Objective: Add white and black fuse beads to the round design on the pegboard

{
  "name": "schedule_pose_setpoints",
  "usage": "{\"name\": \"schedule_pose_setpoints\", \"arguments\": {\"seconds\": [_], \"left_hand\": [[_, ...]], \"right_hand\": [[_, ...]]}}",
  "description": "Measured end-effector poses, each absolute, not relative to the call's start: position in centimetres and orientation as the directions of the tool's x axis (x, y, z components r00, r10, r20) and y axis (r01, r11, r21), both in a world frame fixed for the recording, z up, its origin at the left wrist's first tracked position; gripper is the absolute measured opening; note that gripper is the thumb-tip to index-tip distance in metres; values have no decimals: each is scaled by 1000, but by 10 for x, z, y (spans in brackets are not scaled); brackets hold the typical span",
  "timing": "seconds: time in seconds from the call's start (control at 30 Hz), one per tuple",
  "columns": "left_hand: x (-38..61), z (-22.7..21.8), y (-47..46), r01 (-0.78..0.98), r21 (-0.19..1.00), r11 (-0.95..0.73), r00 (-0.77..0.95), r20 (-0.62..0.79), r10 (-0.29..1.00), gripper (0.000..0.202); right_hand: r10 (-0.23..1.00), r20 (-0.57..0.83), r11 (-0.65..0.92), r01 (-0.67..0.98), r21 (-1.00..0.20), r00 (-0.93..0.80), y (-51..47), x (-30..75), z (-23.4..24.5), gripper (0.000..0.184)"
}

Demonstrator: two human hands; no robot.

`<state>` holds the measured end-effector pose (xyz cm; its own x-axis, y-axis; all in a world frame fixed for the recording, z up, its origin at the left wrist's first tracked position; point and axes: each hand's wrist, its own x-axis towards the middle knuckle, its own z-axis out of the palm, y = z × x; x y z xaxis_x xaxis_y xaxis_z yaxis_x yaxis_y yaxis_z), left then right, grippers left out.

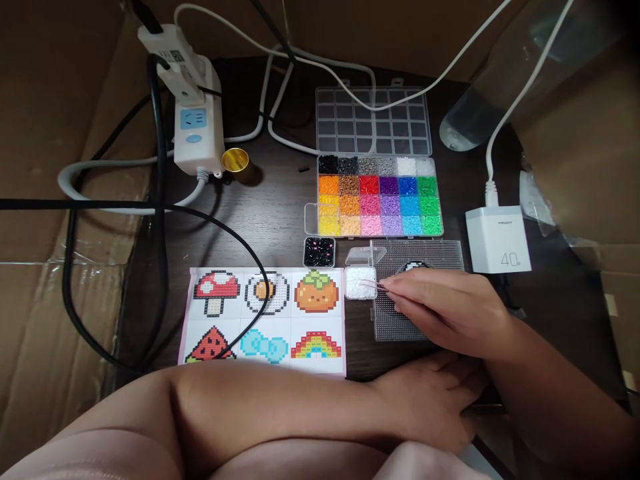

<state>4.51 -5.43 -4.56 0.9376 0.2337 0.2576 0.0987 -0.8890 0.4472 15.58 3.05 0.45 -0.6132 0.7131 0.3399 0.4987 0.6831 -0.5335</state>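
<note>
My right hand point(445, 307) is closed around thin tweezers point(379, 285). Their tips are at the white beads point(357, 288) in a small clear box with its lid point(367, 255) raised. Beneath that hand lies a clear pegboard point(395, 327) with a partly hidden black and white bead pattern point(417, 266). My left hand point(430, 400) rests at the front, under the right forearm, its fingers loosely extended and holding nothing I can see. Left of the pegboard is a pattern sheet point(293, 321) with mushroom, egg, fruit, bow and rainbow designs.
A compartment case point(441, 200) of coloured beads stands behind, its lid point(373, 120) folded back. A small box of black beads point(319, 253) sits nearby. Left are a power strip point(197, 133), a gold cap point(235, 160) and cables; right, a white charger point(497, 240) and a bottle point(465, 127).
</note>
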Motion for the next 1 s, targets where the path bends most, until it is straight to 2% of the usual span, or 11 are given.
{"name": "schedule_pose_setpoints", "arguments": {"seconds": [0.17, 0.37, 0.53, 0.83, 1.0], "left_hand": [[46, -45, -56, 122, 478, -870, 945, 211, 249, 45], [46, -45, -55, 102, 443, -891, 943, 243, 228, 40], [46, -47, -57, 107, 479, -871, 935, 249, 252, 42], [46, -47, -60, 132, 480, -867, 943, 209, 259, 46], [46, -47, -59, 135, 469, -873, 940, 218, 262, 45]], "right_hand": [[738, 324, 653, 507, -562, -591, 31, 158, 11, 32], [719, 315, 663, 475, -579, -619, 30, 157, 7, 34], [732, 319, 651, 479, -589, -602, 31, 157, 16, 32], [661, 402, 731, 421, -537, -634, 33, 159, 14, 29], [648, 396, 742, 422, -520, -651, 35, 162, 15, 24]]}}
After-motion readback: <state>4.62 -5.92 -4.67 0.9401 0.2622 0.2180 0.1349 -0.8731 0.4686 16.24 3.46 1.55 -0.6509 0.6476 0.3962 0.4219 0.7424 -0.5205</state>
